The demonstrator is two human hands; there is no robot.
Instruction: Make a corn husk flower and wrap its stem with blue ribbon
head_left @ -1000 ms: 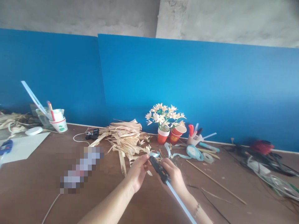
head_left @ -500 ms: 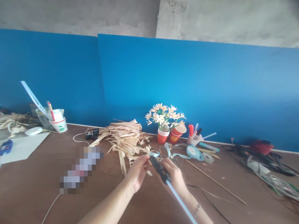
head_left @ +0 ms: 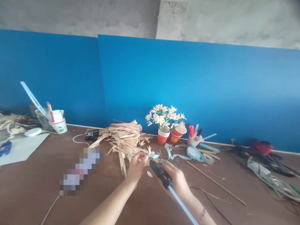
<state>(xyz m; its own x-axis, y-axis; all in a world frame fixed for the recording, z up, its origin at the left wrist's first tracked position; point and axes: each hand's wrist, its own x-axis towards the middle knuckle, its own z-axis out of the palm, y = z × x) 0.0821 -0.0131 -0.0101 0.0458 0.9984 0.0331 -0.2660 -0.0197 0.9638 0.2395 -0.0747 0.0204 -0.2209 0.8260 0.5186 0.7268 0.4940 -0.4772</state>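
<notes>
My right hand (head_left: 176, 177) grips a black glue gun (head_left: 160, 174) with a pale glue stick (head_left: 181, 203) trailing back toward me. Its nozzle points up and left at my left hand (head_left: 136, 165). That hand is pinched on a small pale husk flower piece (head_left: 150, 152), held just above the brown table (head_left: 35, 181). One small loose petal (head_left: 149, 173) lies on the table between the two hands.
A heap of dried husk strips (head_left: 124, 139) lies just beyond my hands. Two red cups (head_left: 172, 135) hold finished husk flowers (head_left: 164, 116). Blue ribbon (head_left: 193, 152), tape roll (head_left: 208, 158), thin sticks (head_left: 217, 182) and tangled cables (head_left: 269, 162) lie right. White cups (head_left: 57, 122) stand far left.
My left hand has risen a little and moved away from the gun's nozzle with the flower piece. The right hand with the glue gun has shifted slightly down and right.
</notes>
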